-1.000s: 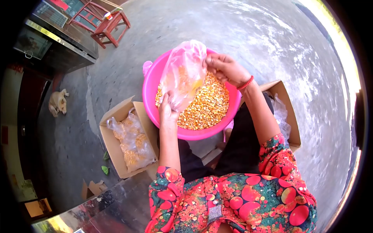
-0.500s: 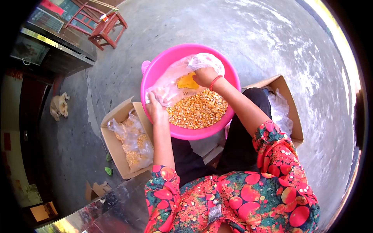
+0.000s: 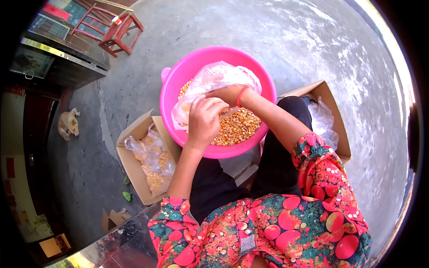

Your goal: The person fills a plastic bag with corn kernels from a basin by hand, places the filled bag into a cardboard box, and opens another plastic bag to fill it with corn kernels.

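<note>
A pink plastic basin (image 3: pixel 271 85) holds loose yellow corn kernels (image 3: pixel 237 128). Over the kernels lies a thin, whitish see-through plastic bag (image 3: pixel 214 75). My left hand (image 3: pixel 204 119) is closed at the near edge of the bag, its fingers pinched on the film. The back of my right hand (image 3: pixel 230 94) shows at the bag's mouth, below a red beaded bracelet. Its fingers are hidden under the film and behind my left hand, so what they hold does not show.
Left of the basin, a cardboard box (image 3: pixel 130 167) contains a clear bag of pale grains (image 3: pixel 154 163). Another cardboard box (image 3: pixel 336 105) with clear plastic (image 3: pixel 322 120) stands at the right. A dog (image 3: pixel 68 124) lies farther left. Behind it all is a red wooden chair (image 3: pixel 118 35).
My left hand has moved from the basin's left rim inward, beside my right hand. The right hand has gone under the bag film, and the yellow piece near it is out of sight.
</note>
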The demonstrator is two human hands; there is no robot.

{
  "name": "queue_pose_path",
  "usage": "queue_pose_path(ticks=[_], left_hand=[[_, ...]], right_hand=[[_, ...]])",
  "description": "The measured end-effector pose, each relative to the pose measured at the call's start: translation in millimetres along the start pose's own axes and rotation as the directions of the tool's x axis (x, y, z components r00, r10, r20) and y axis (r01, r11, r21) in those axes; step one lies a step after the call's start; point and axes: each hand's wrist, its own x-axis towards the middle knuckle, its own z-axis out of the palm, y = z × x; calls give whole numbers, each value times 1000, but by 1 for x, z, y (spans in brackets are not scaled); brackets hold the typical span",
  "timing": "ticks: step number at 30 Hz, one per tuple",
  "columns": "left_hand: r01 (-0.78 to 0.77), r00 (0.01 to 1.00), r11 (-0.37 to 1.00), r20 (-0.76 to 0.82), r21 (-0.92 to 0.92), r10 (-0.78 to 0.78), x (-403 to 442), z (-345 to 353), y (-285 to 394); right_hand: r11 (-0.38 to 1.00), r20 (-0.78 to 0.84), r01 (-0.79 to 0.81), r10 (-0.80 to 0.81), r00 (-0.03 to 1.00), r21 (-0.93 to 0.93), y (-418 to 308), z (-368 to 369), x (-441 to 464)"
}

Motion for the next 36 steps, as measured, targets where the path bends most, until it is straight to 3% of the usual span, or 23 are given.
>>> queue_pose_path(ticks=[2, 3, 5, 9, 11, 12, 13, 15, 16, 17, 19, 20, 21, 22, 23, 25, 28, 30, 32, 33, 34, 35, 36], left_hand=[[-133, 962, 965, 264, 227, 71, 1, 10, -17], [-58, 955, 928, 291, 368, -56, -3, 17, -52], [102, 935, 782, 210, 614, -287, 3, 9, -88], [107, 915, 653, 182, 749, -359, 19, -12, -104], [88, 898, 616, 205, 783, -389, 32, -13, -87], [85, 913, 700, 225, 709, -339, 37, -13, -84], [87, 912, 702, 227, 707, -342, 37, -6, -89], [-44, 958, 951, 282, 305, -46, 34, 10, -90], [-96, 964, 940, 266, 327, 6, 27, 12, -84], [-90, 964, 940, 267, 330, -1, 24, 5, -82], [-93, 725, 803, 592, 589, -351, 24, -14, -82], [-171, 699, 732, 604, 660, -382, 18, -20, -97], [-173, 696, 733, 608, 658, -381, 20, -26, -99], [-206, 659, 707, 630, 677, -411, 22, -31, -101], [-238, 623, 679, 646, 694, -442, 23, -34, -103], [-231, 586, 670, 651, 705, -483, 35, -36, -90], [-152, 699, 755, 610, 637, -374, 41, -29, -82], [2, 767, 900, 576, 436, -281, 38, -20, -77], [-82, 666, 832, 651, 549, -364, 34, -17, -68], [-185, 555, 746, 694, 640, -458, 35, -17, -63], [-200, 425, 686, 693, 700, -583, 41, -14, -57], [-200, 423, 687, 694, 699, -583, 37, -13, -64], [-173, 441, 726, 711, 666, -548, 29, -12, -77]], right_hand=[[988, 72, -102, 110, 991, -112, -15, -12, -11], [988, 68, -107, 115, 991, -110, -12, -10, -11], [985, 305, 10, 43, 951, -170, -6, -1, -8], [967, 315, -13, 96, 944, -256, -27, -24, -15], [995, 154, 54, -40, 987, -84, -22, -30, -12], [981, -77, 112, -101, 992, 159, -18, -32, -13], [972, -156, 88, -55, 986, 216, -15, -37, -8], [984, -180, 51, -20, 984, 171, -8, -51, -2], [984, -155, -32, 60, 986, 174, -7, -55, -4], [978, -132, -113, 137, 982, 176, -8, -57, -5], [978, -276, -75, 128, 953, 196, -3, -53, -4], [948, -311, -207, 277, 909, 240, -6, -59, -4], [897, -336, -333, 422, 842, 290, -8, -63, -5], [884, -370, -221, 384, 846, 412, -5, -65, -6], [711, -226, -148, 403, 887, 688, 1, -60, 0], [534, -119, -31, 245, 962, 845, -2, -61, 4], [367, -28, -10, 100, 995, 930, -19, -75, -5], [241, -93, 80, 44, 995, 967, -16, -88, -14], [15, -175, 177, -74, 982, 984, -12, -100, -24], [14, -174, 176, -74, 982, 984, -9, -99, -24], [421, -197, 190, -26, 980, 887, -4, -96, -23], [755, -237, 149, 9, 971, 638, 1, -91, -20], [866, -252, -21, 169, 953, 500, 11, -75, -11]])
